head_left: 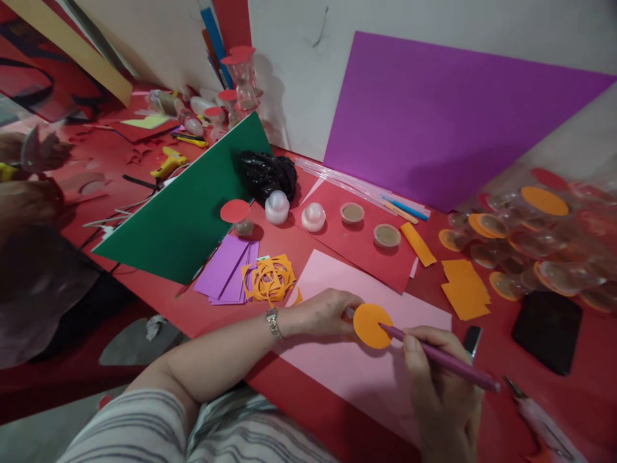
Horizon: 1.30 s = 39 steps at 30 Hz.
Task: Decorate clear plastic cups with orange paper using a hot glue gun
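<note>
My left hand (322, 314) presses an orange paper circle (369, 323) flat onto a pink sheet (337, 366) lying on the red table. My right hand (441, 392) grips a purple pencil (448, 362), its tip touching the circle's right edge. A watch sits on my left wrist.
Orange cut-out scraps (268, 278) and purple paper pieces (226, 270) lie left of the pink sheet. A green sheet (187, 206), large purple sheet (448, 122), small lidded cups (386, 235), orange rectangles (465, 289), a black phone (547, 329) and a bag of capped cups (540, 238) surround it. Another person sits at far left.
</note>
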Tool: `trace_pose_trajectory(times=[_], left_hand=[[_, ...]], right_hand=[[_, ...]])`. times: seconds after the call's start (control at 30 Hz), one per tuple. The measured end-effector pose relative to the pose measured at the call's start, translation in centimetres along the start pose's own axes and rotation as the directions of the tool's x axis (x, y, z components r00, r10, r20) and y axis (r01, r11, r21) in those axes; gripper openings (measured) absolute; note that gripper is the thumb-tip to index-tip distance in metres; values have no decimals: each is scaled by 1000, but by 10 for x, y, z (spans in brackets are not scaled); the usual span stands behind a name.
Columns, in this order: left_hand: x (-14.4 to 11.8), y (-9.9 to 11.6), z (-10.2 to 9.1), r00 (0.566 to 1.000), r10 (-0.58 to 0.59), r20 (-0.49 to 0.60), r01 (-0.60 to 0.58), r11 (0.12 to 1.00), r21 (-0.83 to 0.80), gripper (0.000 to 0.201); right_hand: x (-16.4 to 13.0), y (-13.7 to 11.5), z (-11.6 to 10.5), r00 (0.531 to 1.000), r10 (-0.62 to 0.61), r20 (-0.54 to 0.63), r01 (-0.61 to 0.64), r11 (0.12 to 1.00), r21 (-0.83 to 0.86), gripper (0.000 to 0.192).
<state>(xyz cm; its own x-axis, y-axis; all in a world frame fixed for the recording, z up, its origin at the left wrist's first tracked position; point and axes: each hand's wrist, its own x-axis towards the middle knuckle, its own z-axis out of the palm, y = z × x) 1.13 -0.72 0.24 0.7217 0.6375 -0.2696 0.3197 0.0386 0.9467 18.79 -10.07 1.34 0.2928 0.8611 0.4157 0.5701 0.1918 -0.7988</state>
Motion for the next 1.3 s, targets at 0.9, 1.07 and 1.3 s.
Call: trace_pose_trajectory(times=[0.9,1.07,1.3], left_hand=[[0,2,2,998,-55,31,57,995,-79,31],[0,-1,1,999,-40,12,40,998,-43,32],[1,-2,1,1000,-23,15,23,999,-24,30]], right_hand=[[-2,-27,-1,996,92,-6,-92,994,-61,20],[1,-14,-3,997,-44,61,47,998,-51,15],[0,-24,0,998,52,31,-51,998,-29,15]])
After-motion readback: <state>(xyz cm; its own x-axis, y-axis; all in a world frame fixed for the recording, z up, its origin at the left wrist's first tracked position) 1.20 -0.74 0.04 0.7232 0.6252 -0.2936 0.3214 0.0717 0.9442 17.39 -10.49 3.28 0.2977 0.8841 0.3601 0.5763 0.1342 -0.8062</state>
